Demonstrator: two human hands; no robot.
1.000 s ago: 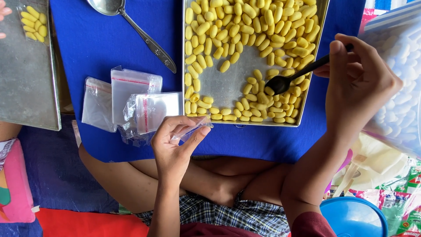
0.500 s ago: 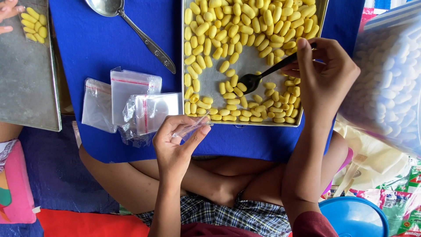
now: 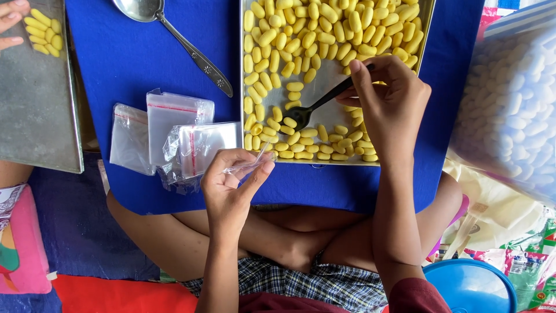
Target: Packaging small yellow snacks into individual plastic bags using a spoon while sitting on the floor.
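Right hand [image 3: 389, 101] pinched on thin handle of black plastic spoon [image 3: 313, 109], bowl down among yellow capsule-shaped pieces [image 3: 295, 35] near front edge of shallow metal tray [image 3: 423, 43]. Left hand [image 3: 230, 185] closed on small clear plastic bag [image 3: 249, 165], thumb and fingertips pressing its mouth, held just over front edge of blue board [image 3: 133, 64] and just off tray's front left corner. Pieces smooth, oblong, glossy; dense at tray's far side, bare metal patch mid-tray. Loose heap of clear zip bags [image 3: 174, 139] with red seal strips at board's front left, crinkled. Steel spoon [image 3: 168, 32] lying toward far left of board. Second metal tray [image 3: 35, 116] off left edge, few yellow pieces, another person's fingers [image 3: 14, 23] touching them. Big clear bag of white pieces [image 3: 509, 110] beyond right edge. Blue lid [image 3: 469, 287] by right knee.
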